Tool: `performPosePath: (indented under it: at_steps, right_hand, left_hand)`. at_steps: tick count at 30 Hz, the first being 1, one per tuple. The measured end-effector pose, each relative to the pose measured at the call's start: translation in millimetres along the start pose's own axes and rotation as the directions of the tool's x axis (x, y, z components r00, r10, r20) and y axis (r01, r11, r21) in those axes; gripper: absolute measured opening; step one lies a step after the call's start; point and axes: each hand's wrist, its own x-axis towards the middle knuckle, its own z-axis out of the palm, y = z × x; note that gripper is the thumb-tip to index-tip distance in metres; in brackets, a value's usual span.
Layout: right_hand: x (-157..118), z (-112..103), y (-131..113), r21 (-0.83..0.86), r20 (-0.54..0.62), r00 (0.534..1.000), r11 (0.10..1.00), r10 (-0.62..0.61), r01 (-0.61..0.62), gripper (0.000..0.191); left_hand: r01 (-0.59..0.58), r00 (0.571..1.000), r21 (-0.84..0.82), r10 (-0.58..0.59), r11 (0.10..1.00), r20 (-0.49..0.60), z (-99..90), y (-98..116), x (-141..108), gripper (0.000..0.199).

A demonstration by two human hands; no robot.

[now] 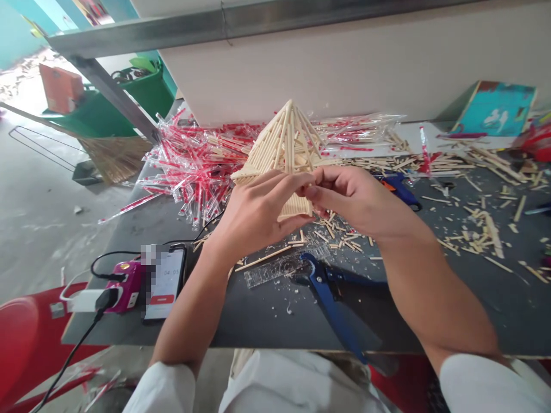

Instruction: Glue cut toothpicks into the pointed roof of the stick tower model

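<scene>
A small house-like model of pale wooden sticks (289, 137) with a pointed roof stands at the table's middle. My left hand (262, 209) is in front of its lower left part, fingers bent and their tips meeting my other hand's. At the model's lower right, my right hand (340, 192) is closed in a pinch; what lies between its fingertips is too small to name. Both hands hide much of the model's base. Below them lie a clear ruler (275, 272) and a blue-handled cutter (329, 304).
Red and clear plastic wrappers (198, 166) pile up at the back left. A phone (166, 284) and a purple power adapter (128, 287) lie front left. Stick pieces (491, 232) are strewn on the right, near a blue glue gun (400, 190).
</scene>
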Motion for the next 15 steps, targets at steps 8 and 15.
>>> performPosePath:
  at_steps: [8,15]
  right_hand:
    - [-2.7,-16.0,-0.3,-0.471,-0.215,0.974,0.881,-0.070,-0.040,0.033]
    - [-2.9,-30.6,30.0,-0.860,-0.069,0.988,0.510,-0.139,0.012,0.060]
  left_hand:
    - [0.171,0.978,-0.006,-0.170,0.985,-0.125,-22.1,-21.0,-3.1,0.050]
    - [0.158,0.985,-0.027,-0.159,0.987,-0.065,-24.9,-70.2,-15.8,0.059]
